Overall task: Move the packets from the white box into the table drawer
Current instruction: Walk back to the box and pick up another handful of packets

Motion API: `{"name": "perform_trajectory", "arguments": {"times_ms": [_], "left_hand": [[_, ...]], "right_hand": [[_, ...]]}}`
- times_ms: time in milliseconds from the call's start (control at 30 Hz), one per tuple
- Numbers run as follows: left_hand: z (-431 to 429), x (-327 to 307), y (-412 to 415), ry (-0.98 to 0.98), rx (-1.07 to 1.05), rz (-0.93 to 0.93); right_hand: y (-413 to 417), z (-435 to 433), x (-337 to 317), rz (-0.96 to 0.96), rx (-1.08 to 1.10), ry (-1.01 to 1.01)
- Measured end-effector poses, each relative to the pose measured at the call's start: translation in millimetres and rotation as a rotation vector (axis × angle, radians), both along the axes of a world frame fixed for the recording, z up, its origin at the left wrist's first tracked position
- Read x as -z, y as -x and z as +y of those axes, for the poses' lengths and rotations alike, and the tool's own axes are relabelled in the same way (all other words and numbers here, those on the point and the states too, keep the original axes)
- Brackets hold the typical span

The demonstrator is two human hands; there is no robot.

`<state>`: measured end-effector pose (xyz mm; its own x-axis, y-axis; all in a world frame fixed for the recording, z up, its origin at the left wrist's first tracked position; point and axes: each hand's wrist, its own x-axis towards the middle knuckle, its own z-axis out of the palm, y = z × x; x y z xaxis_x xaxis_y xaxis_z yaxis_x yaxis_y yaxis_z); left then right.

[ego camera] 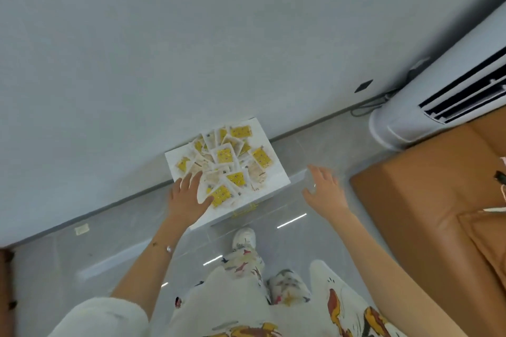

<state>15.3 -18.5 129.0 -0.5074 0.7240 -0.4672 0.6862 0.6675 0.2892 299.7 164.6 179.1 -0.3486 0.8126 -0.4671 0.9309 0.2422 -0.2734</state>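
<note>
A white box stands on the grey floor against the wall, filled with several yellow-and-white packets. My left hand lies flat with fingers spread on the box's near left corner, its fingertips touching the packets there; nothing is gripped. My right hand hovers with fingers apart to the right of the box, just off its right edge, holding nothing. No table drawer is in view.
A white standing air conditioner is at the right by the wall, with a cable along the baseboard. A brown leather-like seat fills the right side. My legs and a white shoe are just below the box.
</note>
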Motion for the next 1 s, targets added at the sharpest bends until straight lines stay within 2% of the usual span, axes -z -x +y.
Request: {"name": "perform_trajectory", "arguments": {"times_ms": [133, 233, 367, 567, 633, 700, 833, 1000], "left_hand": [[28, 32, 15, 0.009, -0.164, -0.053], [47, 81, 19, -0.013, -0.309, -0.105], [63, 164, 14, 0.081, -0.42, -0.179], [65, 259, 0, -0.043, -0.675, -0.321], [64, 273, -6, -0.069, -0.767, -0.331], [62, 280, -14, -0.081, -0.792, -0.262], [61, 285, -27, -0.042, -0.836, -0.136], [59, 289, -29, -0.029, -0.917, -0.118]], "right_hand": [[35, 47, 41, -0.007, -0.079, 0.066], [51, 76, 96, -0.051, -0.145, 0.128], [68, 110, 184, -0.127, -0.161, 0.229], [110, 130, 292, -0.074, -0.154, 0.342], [123, 130, 311, -0.077, -0.171, 0.337], [133, 124, 322, -0.021, -0.155, 0.317], [144, 110, 336, 0.09, -0.001, 0.309], [155, 102, 349, 0.026, 0.163, 0.291]]}}
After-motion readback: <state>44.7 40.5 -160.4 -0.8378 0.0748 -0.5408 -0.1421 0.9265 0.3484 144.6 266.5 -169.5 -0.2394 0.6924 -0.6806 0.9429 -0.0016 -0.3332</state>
